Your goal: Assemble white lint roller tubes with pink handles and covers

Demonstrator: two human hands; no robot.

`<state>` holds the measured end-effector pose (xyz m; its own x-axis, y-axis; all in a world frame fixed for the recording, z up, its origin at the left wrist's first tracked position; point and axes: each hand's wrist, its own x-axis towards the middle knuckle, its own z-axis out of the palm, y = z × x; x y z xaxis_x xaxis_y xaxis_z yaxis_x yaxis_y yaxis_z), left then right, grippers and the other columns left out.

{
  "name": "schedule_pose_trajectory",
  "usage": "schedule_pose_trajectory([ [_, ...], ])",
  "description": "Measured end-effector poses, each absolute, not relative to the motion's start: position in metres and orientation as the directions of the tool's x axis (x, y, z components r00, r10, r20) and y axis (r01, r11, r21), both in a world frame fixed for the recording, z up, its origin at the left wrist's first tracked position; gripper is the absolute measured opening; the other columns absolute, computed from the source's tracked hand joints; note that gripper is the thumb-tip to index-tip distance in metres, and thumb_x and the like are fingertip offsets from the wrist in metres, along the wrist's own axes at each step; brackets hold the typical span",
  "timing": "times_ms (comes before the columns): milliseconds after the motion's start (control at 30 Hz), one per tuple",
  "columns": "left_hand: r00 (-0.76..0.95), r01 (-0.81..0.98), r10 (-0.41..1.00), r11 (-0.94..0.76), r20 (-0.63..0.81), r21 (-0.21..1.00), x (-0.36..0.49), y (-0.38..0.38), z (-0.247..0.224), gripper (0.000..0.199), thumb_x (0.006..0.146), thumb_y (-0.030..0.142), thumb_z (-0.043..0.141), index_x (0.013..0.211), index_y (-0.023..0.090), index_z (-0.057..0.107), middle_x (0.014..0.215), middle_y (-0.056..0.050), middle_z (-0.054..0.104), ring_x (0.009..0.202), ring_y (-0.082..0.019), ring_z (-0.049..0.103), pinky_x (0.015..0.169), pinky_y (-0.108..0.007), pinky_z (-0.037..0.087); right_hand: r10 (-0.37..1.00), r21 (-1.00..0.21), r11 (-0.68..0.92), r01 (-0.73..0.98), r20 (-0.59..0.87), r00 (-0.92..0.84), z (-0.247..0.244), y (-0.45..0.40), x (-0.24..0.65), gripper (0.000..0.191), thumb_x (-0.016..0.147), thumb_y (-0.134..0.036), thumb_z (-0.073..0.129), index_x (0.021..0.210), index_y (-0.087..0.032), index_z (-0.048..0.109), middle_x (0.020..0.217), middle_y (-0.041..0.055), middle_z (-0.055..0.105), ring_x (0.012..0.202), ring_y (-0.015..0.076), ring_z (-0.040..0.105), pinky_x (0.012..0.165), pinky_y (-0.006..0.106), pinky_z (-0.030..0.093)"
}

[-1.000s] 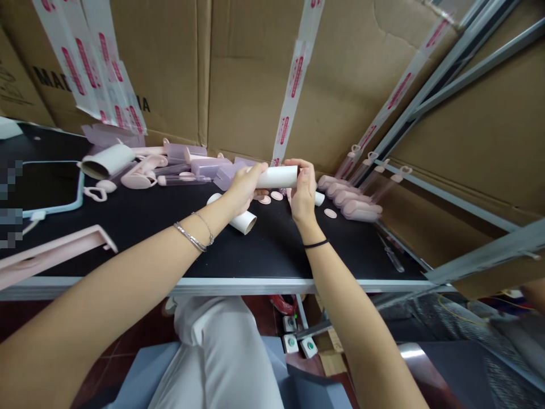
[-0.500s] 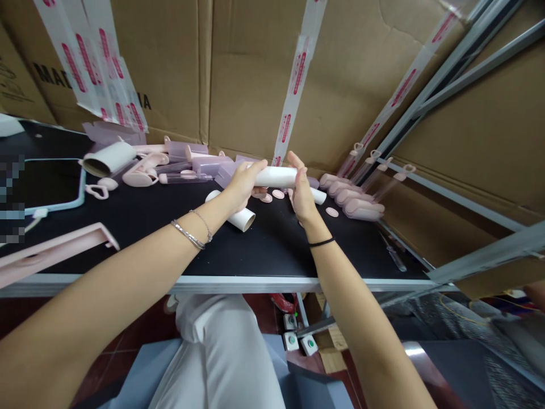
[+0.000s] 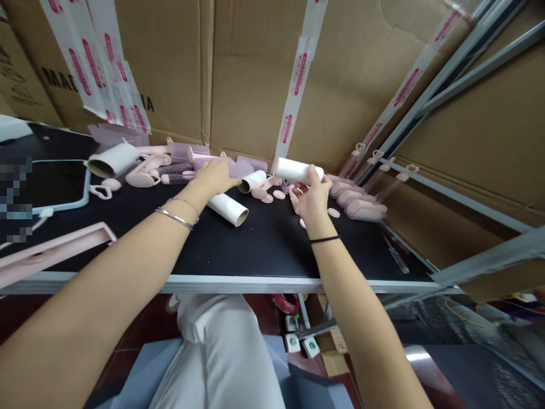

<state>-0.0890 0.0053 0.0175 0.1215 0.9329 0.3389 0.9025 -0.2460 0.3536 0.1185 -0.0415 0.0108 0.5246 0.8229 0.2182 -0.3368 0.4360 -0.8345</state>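
Hand at left, half-spread and palm-down over lilac sleeves, apparently for access from above, with any hold impossible to judge. Hand at right, closed around the right end of a raised tube above the bench, probably to leave the other end free. Plain white, smooth-walled, nearly horizontal.

Lit softly, apparently from above: bright along the raised white tube, dim toward the floor at six o'clock. Glares off a glossy surface at four o'clock. Stretches toward the edges, plainly along the metal frame at two o'clock. Pixelates at nine o'clock.
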Motion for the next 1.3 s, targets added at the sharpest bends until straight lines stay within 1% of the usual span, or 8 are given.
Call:
schedule_pose_trajectory([
  [100,0.083,0.910,0.969,-0.168,0.232,0.379,-0.094,0.011,0.010,0.053,0.070,0.041,0.067,0.114,0.012,0.058,0.112,-0.020,0.065,0.111,-0.037,0.059,0.092,-0.044,0.045,0.816,-0.832,0.438,-0.341,0.208,0.540,0.012,-0.043,0.119,0.042,0.077,-0.045,0.065,0.094,-0.027,0.032,0.076,-0.0096,0.051,0.046,0.0037,0.047,0.044,0.018,0.041],
  [333,0.188,0.749,0.744,-0.531,0.641,0.396,-0.081,0.007,0.012,0.022,0.076,0.021,0.063,0.096,0.015,0.058,0.130,-0.014,0.041,0.121,-0.027,0.050,0.107,-0.041,0.037,0.785,-0.781,0.501,-0.374,0.227,0.577,0.012,-0.042,0.125,0.036,0.079,-0.046,0.060,0.093,-0.028,0.032,0.079,-0.0090,0.053,0.052,0.0041,0.052,0.053,0.020,0.049],
  [500,0.344,0.672,0.591,-0.698,0.729,0.249,-0.067,-0.010,0.021,0.031,0.077,0.020,0.061,0.107,0.015,0.055,0.129,-0.015,0.039,0.127,-0.029,0.042,0.109,-0.044,0.033,0.773,-0.786,0.492,-0.375,0.196,0.603,0.010,-0.037,0.136,0.031,0.079,-0.046,0.058,0.092,-0.029,0.035,0.083,-0.0078,0.054,0.057,0.0049,0.054,0.054,0.019,0.049],
  [867,0.134,0.942,0.789,-0.290,0.599,0.172,-0.078,-0.012,0.015,0.033,0.079,0.024,0.054,0.109,0.011,0.061,0.133,-0.022,0.043,0.128,-0.042,0.033,0.103,-0.063,0.026,0.672,-0.786,0.523,-0.331,0.141,0.727,0.007,-0.029,0.154,0.027,0.082,-0.051,0.049,0.093,-0.030,0.038,0.092,-0.0055,0.055,0.065,0.0071,0.056,0.053,0.021,0.048],
  [967,0.343,0.898,0.767,-0.437,0.542,0.051,-0.069,-0.012,0.014,0.038,0.081,0.026,0.053,0.116,0.012,0.060,0.135,-0.019,0.045,0.131,-0.037,0.031,0.106,-0.056,0.026,0.638,-0.785,0.512,-0.349,0.076,0.766,0.009,-0.030,0.146,0.031,0.080,-0.050,0.055,0.094,-0.029,0.037,0.096,-0.0040,0.055,0.067,0.0072,0.057,0.051,0.020,0.047],
  [1067,0.587,0.782,0.717,-0.622,0.377,-0.036,-0.057,-0.011,0.014,0.037,0.082,0.032,0.056,0.117,0.019,0.062,0.136,-0.014,0.047,0.131,-0.033,0.033,0.107,-0.051,0.028,0.637,-0.819,0.459,-0.343,0.034,0.770,0.009,-0.031,0.140,0.035,0.077,-0.049,0.060,0.094,-0.029,0.036,0.102,-0.0024,0.054,0.072,0.0082,0.058,0.050,0.020,0.048],
  [1167,0.608,0.777,0.741,-0.630,0.284,-0.021,-0.048,-0.010,0.012,0.028,0.079,0.035,0.062,0.102,0.020,0.069,0.131,-0.013,0.052,0.127,-0.035,0.036,0.102,-0.050,0.034,0.676,-0.839,0.403,-0.365,0.004,0.737,0.008,-0.030,0.139,0.033,0.077,-0.044,0.061,0.093,-0.030,0.035,0.103,-0.0026,0.053,0.073,0.0089,0.059,0.052,0.022,0.051],
  [1300,0.598,0.742,0.711,-0.666,0.370,0.081,-0.047,-0.013,0.013,0.020,0.083,0.028,0.055,0.098,0.021,0.068,0.117,-0.010,0.060,0.106,-0.027,0.055,0.092,-0.037,0.044,0.819,-0.852,0.328,-0.409,0.041,0.572,0.004,-0.028,0.137,0.029,0.081,-0.046,0.056,0.096,-0.030,0.037,0.090,-0.0038,0.056,0.069,0.0116,0.061,0.056,0.030,0.056],
])
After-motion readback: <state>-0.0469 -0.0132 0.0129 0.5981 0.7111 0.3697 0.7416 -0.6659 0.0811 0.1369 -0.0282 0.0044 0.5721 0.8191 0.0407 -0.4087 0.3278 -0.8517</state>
